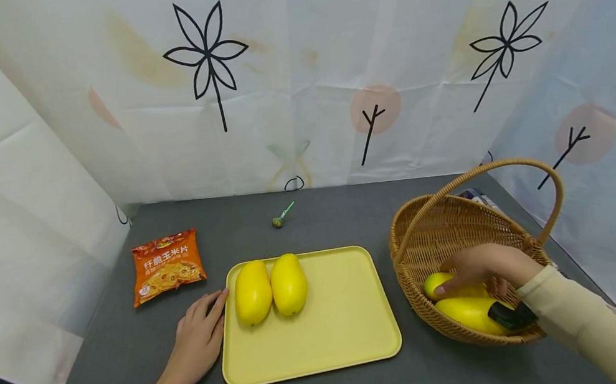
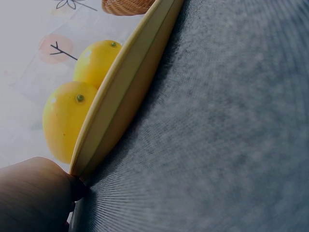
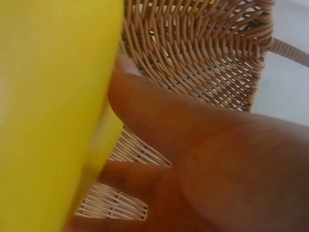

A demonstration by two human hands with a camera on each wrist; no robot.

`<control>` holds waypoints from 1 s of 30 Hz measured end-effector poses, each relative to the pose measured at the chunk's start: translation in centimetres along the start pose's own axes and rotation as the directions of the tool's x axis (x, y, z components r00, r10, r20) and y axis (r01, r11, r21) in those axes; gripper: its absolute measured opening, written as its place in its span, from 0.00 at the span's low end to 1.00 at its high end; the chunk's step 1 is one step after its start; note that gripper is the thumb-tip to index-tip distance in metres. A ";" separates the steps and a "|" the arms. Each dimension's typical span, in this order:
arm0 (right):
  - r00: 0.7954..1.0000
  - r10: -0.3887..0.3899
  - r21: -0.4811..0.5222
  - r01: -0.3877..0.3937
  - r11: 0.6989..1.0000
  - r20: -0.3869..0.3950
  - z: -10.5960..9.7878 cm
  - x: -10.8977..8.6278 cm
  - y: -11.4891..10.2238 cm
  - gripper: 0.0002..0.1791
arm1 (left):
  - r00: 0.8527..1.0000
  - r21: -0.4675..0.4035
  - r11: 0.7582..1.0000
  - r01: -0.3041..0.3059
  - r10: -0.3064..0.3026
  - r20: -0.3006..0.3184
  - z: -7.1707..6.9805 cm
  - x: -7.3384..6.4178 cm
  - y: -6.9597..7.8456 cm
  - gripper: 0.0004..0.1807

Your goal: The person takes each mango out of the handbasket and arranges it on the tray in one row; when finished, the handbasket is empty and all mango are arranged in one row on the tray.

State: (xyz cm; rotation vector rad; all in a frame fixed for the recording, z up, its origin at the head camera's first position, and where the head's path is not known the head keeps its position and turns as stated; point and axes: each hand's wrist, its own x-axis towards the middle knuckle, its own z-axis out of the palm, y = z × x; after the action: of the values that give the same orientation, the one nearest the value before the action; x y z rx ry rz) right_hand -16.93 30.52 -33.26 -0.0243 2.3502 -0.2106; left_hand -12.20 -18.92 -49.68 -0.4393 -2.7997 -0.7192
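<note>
Two yellow mangoes, a left one [image 1: 253, 293] and a right one [image 1: 289, 285], lie side by side at the left end of a yellow tray [image 1: 338, 314]. My left hand [image 1: 201, 331] rests flat on the table, its fingertips right at the tray's left rim. Inside the wicker basket [image 1: 458, 226], my right hand [image 1: 487, 264] grips a mango [image 1: 467, 290] between thumb and fingers. Another mango [image 1: 467, 315] lies nearer to me in the basket, partly covered by the black wrist camera. In the right wrist view, yellow fruit [image 3: 53, 111] fills the left side, close to the thumb.
An orange snack bag [image 1: 168, 266] lies left of the tray. Behind the tray is a small lollipop [image 1: 278, 221] with a green stick. The basket's tall handle [image 1: 530, 162] arches up at the right. Printed cloth walls [image 1: 297, 93] stand around the grey table [image 1: 344, 213].
</note>
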 end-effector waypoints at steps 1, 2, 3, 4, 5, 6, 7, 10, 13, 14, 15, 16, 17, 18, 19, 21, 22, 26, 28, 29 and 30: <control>1.000 0.001 -0.004 -0.001 1.000 -0.002 0.0 0.0 -0.1 0.51 | 1.000 0.001 1.000 -0.001 0.001 -0.001 0.0 0.0 0.0 0.31; 1.000 0.006 -0.005 -0.006 1.000 -0.005 0.1 0.0 -0.1 0.51 | 1.000 0.003 1.000 0.000 0.000 -0.002 0.0 0.0 0.0 0.31; 1.000 0.009 -0.009 -0.010 1.000 -0.007 0.1 0.0 -0.1 0.52 | 1.000 0.003 1.000 0.000 0.000 -0.002 0.0 0.0 0.0 0.30; 1.000 0.014 -0.012 -0.014 1.000 -0.006 0.1 0.0 -0.2 0.52 | 1.000 0.003 1.000 0.001 -0.001 -0.002 0.0 0.0 0.0 0.30; 1.000 0.017 -0.015 -0.017 1.000 -0.006 0.1 0.1 -0.2 0.53 | 1.000 0.003 1.000 0.003 -0.003 -0.001 0.0 0.0 0.0 0.30; 1.000 0.018 -0.014 -0.018 1.000 -0.003 0.1 0.1 -0.2 0.53 | 1.000 0.002 1.000 0.004 -0.004 0.000 0.0 0.0 0.0 0.30; 1.000 0.017 -0.016 -0.017 1.000 -0.002 0.1 0.1 -0.2 0.53 | 1.000 0.002 1.000 0.005 -0.005 0.001 0.0 0.0 0.0 0.30; 1.000 0.012 -0.022 -0.012 1.000 0.002 0.2 0.1 -0.3 0.53 | 1.000 0.003 1.000 0.008 -0.008 0.005 0.0 0.0 -0.1 0.31; 1.000 0.004 -0.043 -0.004 0.999 0.001 0.2 0.1 -0.3 0.53 | 1.000 0.005 1.000 0.005 -0.005 0.003 0.0 0.0 -0.1 0.31; 1.000 0.001 -0.049 -0.001 0.999 0.002 0.2 0.2 -0.3 0.53 | 1.000 0.005 1.000 0.003 -0.003 0.001 0.0 0.0 -0.2 0.31; 1.000 -0.002 -0.057 0.002 0.998 0.001 0.2 0.2 -0.3 0.53 | 1.000 0.006 1.000 0.001 -0.001 -0.003 0.0 0.0 -0.2 0.31; 1.000 -0.004 -0.060 0.004 0.998 0.000 0.2 0.2 -0.3 0.52 | 1.000 0.005 1.000 -0.002 0.002 -0.006 0.0 -0.1 -0.2 0.31; 1.000 -0.005 -0.063 0.005 0.998 -0.001 0.2 0.2 -0.3 0.52 | 1.000 0.005 1.000 -0.004 0.004 -0.008 0.0 0.0 -0.2 0.31; 1.000 -0.007 -0.063 0.007 0.998 -0.002 0.2 0.2 -0.4 0.52 | 1.000 0.006 1.000 -0.005 0.005 -0.011 0.0 -0.1 -0.2 0.31; 1.000 -0.009 -0.062 0.009 0.998 -0.002 0.2 0.2 -0.4 0.52 | 1.000 0.006 1.000 -0.005 0.006 -0.012 0.1 -0.1 -0.3 0.31; 1.000 -0.012 -0.057 0.012 0.998 -0.004 0.2 0.2 -0.4 0.52 | 1.000 0.008 1.000 -0.007 0.007 -0.014 0.1 -0.1 -0.3 0.31; 1.000 -0.011 -0.056 0.011 0.998 -0.006 0.2 0.2 -0.5 0.52 | 1.000 0.007 1.000 -0.006 0.007 -0.015 0.1 0.0 -0.3 0.31; 1.000 -0.006 -0.053 0.006 0.999 -0.007 0.1 0.2 -0.6 0.51 | 1.000 0.007 1.000 -0.006 0.006 -0.013 0.1 0.0 -0.3 0.31; 1.000 -0.001 -0.050 0.000 0.999 -0.014 0.1 0.1 -0.6 0.51 | 1.000 0.007 1.000 -0.003 0.003 -0.009 0.2 0.0 -0.3 0.31; 1.000 0.001 -0.046 -0.002 0.999 -0.017 0.1 0.1 -0.6 0.51 | 1.000 0.007 1.000 -0.002 0.002 -0.007 0.2 0.0 -0.3 0.31; 1.000 0.000 -0.045 -0.001 0.999 -0.020 0.0 0.0 -0.5 0.51 | 1.000 0.007 1.000 -0.001 0.001 -0.007 0.2 0.0 -0.3 0.31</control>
State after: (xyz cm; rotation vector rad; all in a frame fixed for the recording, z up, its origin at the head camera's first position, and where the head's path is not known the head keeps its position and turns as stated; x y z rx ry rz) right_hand -16.93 29.99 -33.20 -0.0437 2.3744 -0.1590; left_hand -12.28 -19.09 -49.98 -0.4360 -2.7947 -0.7087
